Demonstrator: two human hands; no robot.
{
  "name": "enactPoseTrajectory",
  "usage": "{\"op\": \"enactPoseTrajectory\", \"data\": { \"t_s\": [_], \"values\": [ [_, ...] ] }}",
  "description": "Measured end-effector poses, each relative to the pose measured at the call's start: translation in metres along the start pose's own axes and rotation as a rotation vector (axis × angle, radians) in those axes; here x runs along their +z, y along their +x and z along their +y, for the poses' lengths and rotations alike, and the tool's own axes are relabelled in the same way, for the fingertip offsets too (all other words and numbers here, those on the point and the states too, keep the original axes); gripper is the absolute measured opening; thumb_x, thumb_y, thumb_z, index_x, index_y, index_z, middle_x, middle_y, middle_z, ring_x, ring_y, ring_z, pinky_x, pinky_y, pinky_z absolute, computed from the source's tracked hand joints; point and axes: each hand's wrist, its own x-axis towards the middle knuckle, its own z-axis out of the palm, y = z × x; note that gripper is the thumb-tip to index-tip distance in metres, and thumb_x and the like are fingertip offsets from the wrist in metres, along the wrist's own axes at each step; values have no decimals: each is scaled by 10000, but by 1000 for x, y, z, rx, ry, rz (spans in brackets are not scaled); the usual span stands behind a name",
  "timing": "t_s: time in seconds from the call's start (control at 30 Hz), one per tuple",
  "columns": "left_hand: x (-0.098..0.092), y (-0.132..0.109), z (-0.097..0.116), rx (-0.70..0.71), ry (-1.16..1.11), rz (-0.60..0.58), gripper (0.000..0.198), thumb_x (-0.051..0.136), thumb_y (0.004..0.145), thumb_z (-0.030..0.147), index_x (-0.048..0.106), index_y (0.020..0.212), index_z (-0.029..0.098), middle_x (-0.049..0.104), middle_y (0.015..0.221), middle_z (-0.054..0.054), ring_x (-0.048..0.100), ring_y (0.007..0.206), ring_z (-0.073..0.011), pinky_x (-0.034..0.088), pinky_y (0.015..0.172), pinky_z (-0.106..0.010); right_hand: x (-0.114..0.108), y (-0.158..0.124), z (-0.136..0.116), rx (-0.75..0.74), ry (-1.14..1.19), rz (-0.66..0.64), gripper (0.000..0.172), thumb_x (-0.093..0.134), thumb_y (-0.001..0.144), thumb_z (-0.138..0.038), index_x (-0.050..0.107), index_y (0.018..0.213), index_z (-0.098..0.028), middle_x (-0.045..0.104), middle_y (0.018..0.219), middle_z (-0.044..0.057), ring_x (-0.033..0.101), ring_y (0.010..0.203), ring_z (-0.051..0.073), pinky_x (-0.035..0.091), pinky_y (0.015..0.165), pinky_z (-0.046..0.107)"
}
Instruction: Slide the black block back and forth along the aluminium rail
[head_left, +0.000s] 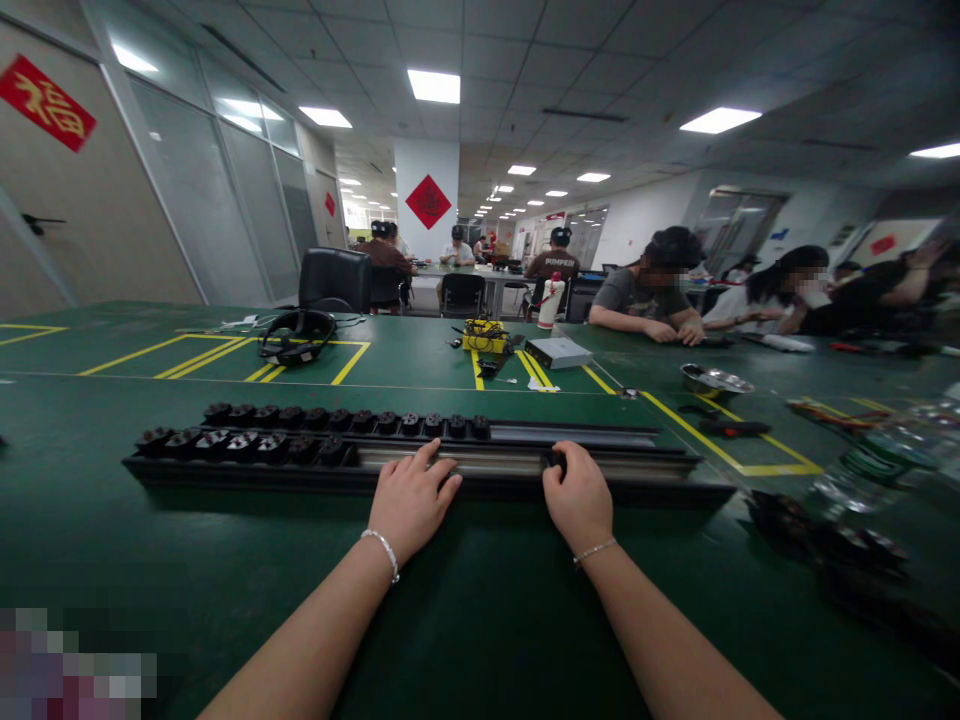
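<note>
Two long black tracks lie side by side across the table before me. The front track (495,464) has a pale metallic channel, and several round black socket modules (272,447) fill its left part. A second row of modules (364,421) sits on the back track (577,437). My left hand (411,500) rests over the front track with its fingers spread, to the right of the modules. Farther right, the fingers of my right hand (581,497) pinch a small black module (553,461) at the channel; most of it is hidden by the fingers.
Loose black parts (832,540) and a plastic bottle (870,460) are at the right. Beyond the tracks are a headset (296,337), a yellow object with cables (485,337), a grey box (557,352) and a metal bowl (716,381). Other people sit across the table.
</note>
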Motion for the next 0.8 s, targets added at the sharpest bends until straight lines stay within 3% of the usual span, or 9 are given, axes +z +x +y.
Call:
{"op": "enactPoseTrajectory", "data": {
  "t_s": [0.6, 0.8],
  "values": [
    [-4, 0, 3, -24, -25, -26, 396, 263, 856, 473, 569, 1073, 343, 410, 1338, 11, 500, 1024, -205, 338, 863, -388, -6, 3, -4, 29, -41, -63, 236, 401, 756, -233, 537, 935, -163, 595, 942, 77, 529, 861, 198, 410, 760, 318],
    [-1, -1, 3, -17, -21, 5, 392, 267, 856, 478, 569, 1061, 338, 414, 1333, 8, 498, 1030, -198, 341, 863, -386, -1, 4, 3, 16, -50, -17, 245, 414, 732, -238, 540, 929, -163, 592, 915, 81, 523, 854, 204, 395, 778, 327]
  ]
}}
